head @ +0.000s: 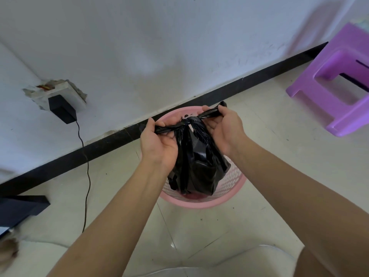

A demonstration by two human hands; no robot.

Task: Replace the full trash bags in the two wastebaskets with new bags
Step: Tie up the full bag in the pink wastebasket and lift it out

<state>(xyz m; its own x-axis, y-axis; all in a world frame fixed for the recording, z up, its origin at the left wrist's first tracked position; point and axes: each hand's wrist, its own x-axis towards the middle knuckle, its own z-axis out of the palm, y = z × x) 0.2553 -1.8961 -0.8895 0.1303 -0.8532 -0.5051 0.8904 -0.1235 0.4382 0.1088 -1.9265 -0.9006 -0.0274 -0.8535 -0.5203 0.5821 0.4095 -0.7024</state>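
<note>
A full black trash bag (pixel 199 166) hangs above a pink mesh wastebasket (pixel 231 184) that stands on the tiled floor by the wall. The bag's top is twisted into a knot between my hands. My left hand (pixel 157 144) grips the left tail of the bag's top. My right hand (pixel 223 126) pinches the right tail, pulled out to the right. Something dark red shows inside the basket under the bag. Only one wastebasket is in view.
A purple plastic stool (pixel 335 84) stands at the right by the wall. A black adapter (pixel 62 110) sits in a broken wall socket at the left, its cable (pixel 86 176) trailing down to the floor. A black baseboard (pixel 111 144) runs along the wall. A dark object (pixel 18 208) lies at far left.
</note>
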